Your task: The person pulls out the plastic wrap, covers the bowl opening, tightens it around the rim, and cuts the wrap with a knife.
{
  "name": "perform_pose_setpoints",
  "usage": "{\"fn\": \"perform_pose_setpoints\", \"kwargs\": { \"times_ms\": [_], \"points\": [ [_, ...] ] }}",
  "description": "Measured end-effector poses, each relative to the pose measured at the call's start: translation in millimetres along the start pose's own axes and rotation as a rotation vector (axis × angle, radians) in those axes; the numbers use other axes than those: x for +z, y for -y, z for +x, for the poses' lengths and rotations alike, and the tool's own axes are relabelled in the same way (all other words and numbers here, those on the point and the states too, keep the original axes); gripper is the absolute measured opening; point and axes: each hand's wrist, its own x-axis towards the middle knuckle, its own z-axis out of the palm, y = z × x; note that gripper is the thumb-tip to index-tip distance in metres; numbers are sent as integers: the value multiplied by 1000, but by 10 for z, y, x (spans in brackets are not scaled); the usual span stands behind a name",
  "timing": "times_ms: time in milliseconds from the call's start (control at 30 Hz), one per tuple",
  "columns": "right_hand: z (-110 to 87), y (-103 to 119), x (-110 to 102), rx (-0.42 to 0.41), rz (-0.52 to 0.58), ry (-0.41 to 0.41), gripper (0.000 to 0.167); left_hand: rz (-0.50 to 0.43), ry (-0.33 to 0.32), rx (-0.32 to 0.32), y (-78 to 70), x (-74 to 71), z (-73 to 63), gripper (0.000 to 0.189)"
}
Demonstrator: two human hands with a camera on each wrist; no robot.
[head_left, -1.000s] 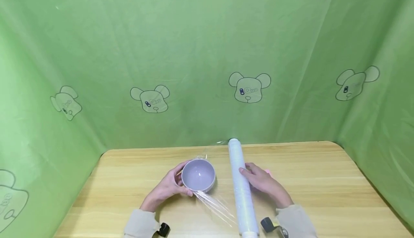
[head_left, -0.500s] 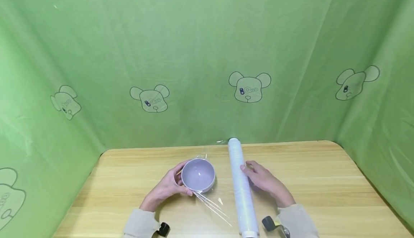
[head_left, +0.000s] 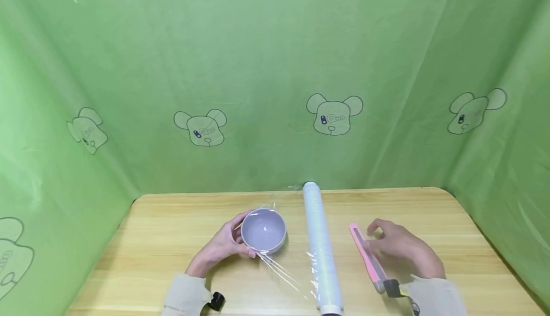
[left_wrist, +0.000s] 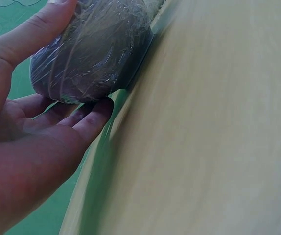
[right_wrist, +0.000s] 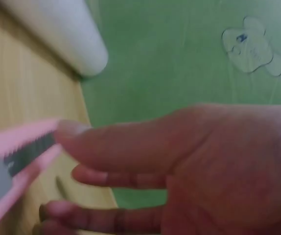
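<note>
My left hand [head_left: 227, 243] holds a lilac-grey bowl [head_left: 263, 232] by its left side, thumb at the near rim and fingers round the far side. Clear cling film wraps the bowl's outside, as the left wrist view shows on the bowl [left_wrist: 89, 54]. From the bowl, film [head_left: 283, 273] stretches right to a long cling film roll [head_left: 323, 254] lying on the table. My right hand [head_left: 401, 247] is over a pink utility knife [head_left: 365, 256] to the right of the roll. In the right wrist view my thumb overlaps the knife [right_wrist: 20, 139], with the other fingers apart below.
The wooden table [head_left: 172, 230] has a back edge against a green curtain [head_left: 258, 68] printed with bear heads. Green curtain also rises at both sides. The roll's far end reaches the table's back edge.
My right hand has left the roll and moved right, over the pink utility knife, which now shows. My left hand keeps its hold on the bowl.
</note>
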Motion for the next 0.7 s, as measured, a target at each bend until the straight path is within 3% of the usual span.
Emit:
{"fn": "perform_pose_setpoints", "kwargs": {
  "times_ms": [233,500,700],
  "points": [
    [22,-51,98,0,72,36,60,-5,-4,2,-14,12,1,115],
    [57,-170,102,-31,159,49,21,0,-1,1,-24,7,-6,116],
    [64,-217,20,-63,286,46,26,-5,-2,-6,-29,9,-7,116]
  ]
}}
